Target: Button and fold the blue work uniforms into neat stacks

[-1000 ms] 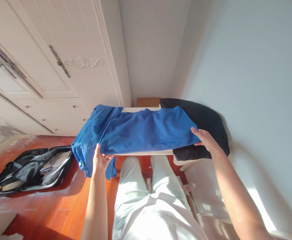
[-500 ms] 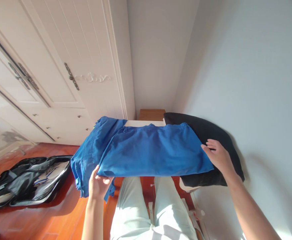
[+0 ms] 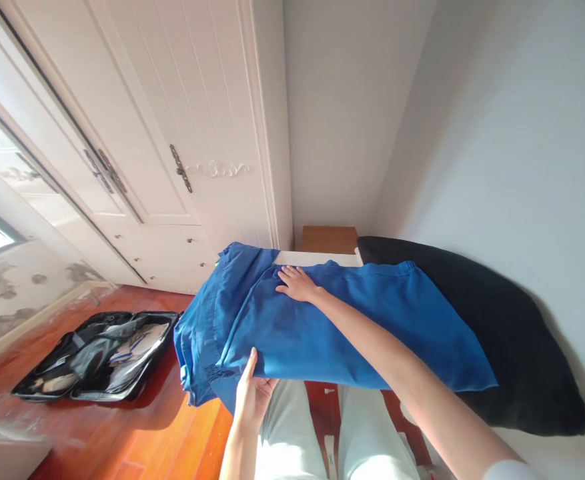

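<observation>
A blue garment [image 3: 322, 327] lies spread over the white surface [image 3: 312, 258] in front of me, its left part hanging off the edge. My left hand [image 3: 252, 393] grips the near left edge of the blue garment, thumb on top. Across the far side of the cloth my right hand [image 3: 297, 283] lies flat with fingers stretched out, pressing on it. A black pillow [image 3: 497, 340] sits to the right, partly under the blue garment.
An open black suitcase [image 3: 97, 357] with clothes lies on the red wooden floor [image 3: 137, 433] at the left. White wardrobe doors [image 3: 147, 133] stand behind. A wooden nightstand [image 3: 328, 239] is at the back. My legs in light trousers [image 3: 322, 440] show below.
My right hand left the garment's right end by the black pillow and reached across to its far left side. The left hand kept hold of the near edge. The view shifted closer.
</observation>
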The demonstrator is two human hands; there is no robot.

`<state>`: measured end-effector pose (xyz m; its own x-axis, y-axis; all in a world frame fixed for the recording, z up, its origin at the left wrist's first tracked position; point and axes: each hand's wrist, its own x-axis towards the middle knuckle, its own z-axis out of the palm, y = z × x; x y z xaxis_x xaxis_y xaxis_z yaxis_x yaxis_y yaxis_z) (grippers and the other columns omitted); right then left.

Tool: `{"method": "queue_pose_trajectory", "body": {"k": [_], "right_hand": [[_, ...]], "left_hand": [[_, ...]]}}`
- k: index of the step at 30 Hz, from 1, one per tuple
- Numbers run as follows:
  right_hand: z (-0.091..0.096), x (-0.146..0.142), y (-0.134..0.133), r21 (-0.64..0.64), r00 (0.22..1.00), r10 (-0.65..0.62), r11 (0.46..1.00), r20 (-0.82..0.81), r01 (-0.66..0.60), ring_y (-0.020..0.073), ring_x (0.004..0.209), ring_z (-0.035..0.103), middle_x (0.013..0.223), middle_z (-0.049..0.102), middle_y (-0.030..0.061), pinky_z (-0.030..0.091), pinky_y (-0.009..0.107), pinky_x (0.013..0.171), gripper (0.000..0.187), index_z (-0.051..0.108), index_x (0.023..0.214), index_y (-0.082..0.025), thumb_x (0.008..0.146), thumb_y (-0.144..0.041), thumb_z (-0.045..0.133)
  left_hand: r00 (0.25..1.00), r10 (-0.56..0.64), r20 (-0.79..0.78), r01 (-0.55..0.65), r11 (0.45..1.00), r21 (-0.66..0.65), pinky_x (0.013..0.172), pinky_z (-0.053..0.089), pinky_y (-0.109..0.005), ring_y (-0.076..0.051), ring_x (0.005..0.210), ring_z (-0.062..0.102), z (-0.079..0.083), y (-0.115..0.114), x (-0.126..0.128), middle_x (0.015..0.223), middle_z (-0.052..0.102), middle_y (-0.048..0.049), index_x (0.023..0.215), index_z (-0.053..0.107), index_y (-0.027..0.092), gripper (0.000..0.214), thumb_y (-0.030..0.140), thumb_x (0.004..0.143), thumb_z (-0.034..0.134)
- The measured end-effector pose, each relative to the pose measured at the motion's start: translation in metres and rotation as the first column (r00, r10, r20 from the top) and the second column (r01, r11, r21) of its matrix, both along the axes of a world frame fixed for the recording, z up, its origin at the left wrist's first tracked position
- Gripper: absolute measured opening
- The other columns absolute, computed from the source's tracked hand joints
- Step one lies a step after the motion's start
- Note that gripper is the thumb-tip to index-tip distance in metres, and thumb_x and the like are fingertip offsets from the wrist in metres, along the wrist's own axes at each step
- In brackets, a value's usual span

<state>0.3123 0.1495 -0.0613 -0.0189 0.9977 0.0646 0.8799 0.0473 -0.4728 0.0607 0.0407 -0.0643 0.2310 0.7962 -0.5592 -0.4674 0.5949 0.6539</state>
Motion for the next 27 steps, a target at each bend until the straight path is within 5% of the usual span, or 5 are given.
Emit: {"method": "queue_pose_trajectory", "body": {"k": [11,15,17,23,27], "right_hand": [[-0.034,0.021,0.028,-0.033,1.000,-0.007,0.999,0.012,0.007,0.0272,0.146,0.025,0.157,0.030,0.0123,0.018,0.045,0.118,0.077,0.037,0.150,-0.017,0.094,-0.068,0.019],[-0.032,0.033,0.024,0.037,0.997,-0.075,0.997,0.035,0.074,0.0277,0.149,0.015,0.159,0.026,0.0133,0.008,0.046,0.120,0.076,0.037,0.149,-0.016,0.095,-0.067,0.022],[-0.036,0.039,0.021,0.041,0.992,-0.120,0.992,0.040,0.119,0.0305,0.147,0.019,0.156,0.030,0.0163,0.011,0.050,0.119,0.073,0.039,0.147,-0.014,0.096,-0.064,0.024],[-0.042,0.053,0.021,0.021,0.991,-0.133,0.991,0.019,0.133,0.0255,0.137,0.042,0.145,0.050,0.0125,0.031,0.041,0.113,0.055,0.052,0.137,-0.018,0.099,-0.053,0.033],[-0.030,0.086,0.009,0.052,0.986,-0.165,0.985,0.012,0.164,0.0237,0.135,0.043,0.143,0.051,0.0115,0.033,0.036,0.111,0.046,0.054,0.135,-0.019,0.096,-0.042,0.046]], "left_hand": [[0.972,-0.181,-0.150,0.166,0.980,-0.109,0.083,0.058,-0.043,-0.028,0.093,0.073,0.004,-0.005,-0.009,0.108,0.073,-0.0168,0.122,0.059,0.014,0.044,0.045,0.091,0.059],[0.558,-0.732,-0.391,0.705,0.667,-0.241,0.047,0.051,-0.030,-0.028,0.060,0.071,0.023,-0.022,-0.021,0.071,0.072,-0.0223,0.077,0.066,0.006,0.070,0.074,0.080,0.051],[0.403,-0.768,-0.499,0.838,0.529,-0.137,0.040,0.042,-0.025,-0.023,0.049,0.067,0.044,-0.025,-0.014,0.060,0.070,-0.0168,0.070,0.064,0.009,0.064,0.073,0.076,0.058],[0.561,-0.279,-0.779,0.813,0.360,0.457,0.077,0.055,-0.031,-0.023,0.091,0.070,0.084,0.036,0.058,0.097,0.074,-0.0110,0.104,0.068,0.015,0.044,0.054,0.091,0.051],[0.381,0.149,-0.913,0.900,0.169,0.403,0.098,0.049,-0.042,-0.029,0.118,0.061,0.055,0.088,0.090,0.121,0.067,-0.0137,0.119,0.063,0.016,0.038,0.042,0.095,0.048]]}}
